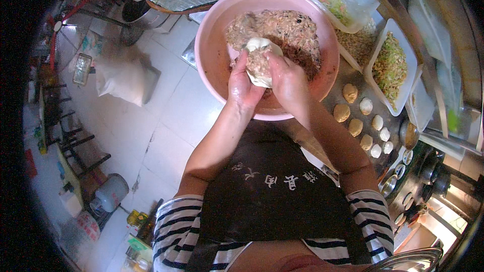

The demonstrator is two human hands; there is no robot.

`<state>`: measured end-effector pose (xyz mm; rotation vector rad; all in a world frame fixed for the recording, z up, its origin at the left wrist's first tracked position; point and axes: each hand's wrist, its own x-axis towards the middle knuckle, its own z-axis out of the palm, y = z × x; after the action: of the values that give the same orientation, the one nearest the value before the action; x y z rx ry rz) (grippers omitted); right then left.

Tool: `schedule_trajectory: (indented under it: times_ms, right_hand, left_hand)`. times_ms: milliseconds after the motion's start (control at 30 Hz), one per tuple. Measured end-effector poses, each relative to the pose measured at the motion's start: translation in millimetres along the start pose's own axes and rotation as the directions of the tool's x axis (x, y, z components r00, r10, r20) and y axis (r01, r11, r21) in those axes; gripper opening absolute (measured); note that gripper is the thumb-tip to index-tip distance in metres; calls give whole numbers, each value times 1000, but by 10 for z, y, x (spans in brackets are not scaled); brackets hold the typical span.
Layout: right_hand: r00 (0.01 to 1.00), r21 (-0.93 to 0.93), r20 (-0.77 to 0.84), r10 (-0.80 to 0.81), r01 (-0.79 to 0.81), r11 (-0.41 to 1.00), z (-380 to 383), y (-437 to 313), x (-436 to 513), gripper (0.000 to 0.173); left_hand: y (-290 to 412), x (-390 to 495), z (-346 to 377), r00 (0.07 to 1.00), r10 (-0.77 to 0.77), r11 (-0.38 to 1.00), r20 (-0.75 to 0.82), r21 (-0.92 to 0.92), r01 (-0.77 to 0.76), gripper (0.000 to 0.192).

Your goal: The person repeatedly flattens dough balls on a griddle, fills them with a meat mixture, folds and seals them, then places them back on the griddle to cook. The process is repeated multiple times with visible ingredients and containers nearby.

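Observation:
A round of pale dough [261,81] with a mound of minced filling [259,62] on it lies between my two hands. My left hand [242,83] cups it from the left and below, thumb at the rim. On the other side my right hand [287,77] grips the edge, its thumb bent onto the filling. Both hands are above a large pink basin [206,64], which holds a heap of minced meat filling [283,26] against its far wall. The underside of the dough is hidden.
Right of the basin, a dark worktop [349,77] bears several tan dough balls [341,113] and white ones [377,122]. Behind them are plastic tubs of chopped vegetables [389,70] and a bagged tub [329,0]. A white sack [121,79] and a gas cylinder [111,192] stand on the floor at left.

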<state>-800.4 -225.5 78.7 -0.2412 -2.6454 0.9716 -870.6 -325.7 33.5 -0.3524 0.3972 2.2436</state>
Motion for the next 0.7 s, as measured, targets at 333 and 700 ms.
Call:
schedule_trajectory:
  times_ms: [333,700]
  right_hand:
    - [974,290,-108,-198,222,931,67,234,335,14]
    - [984,-329,158,-85,134,935,179,1243,473,23]
  left_hand:
    - [70,-85,-85,996,-85,995,6,-55,85,50]
    - [154,-113,-90,974,-25,999,-225,-32,18,51]
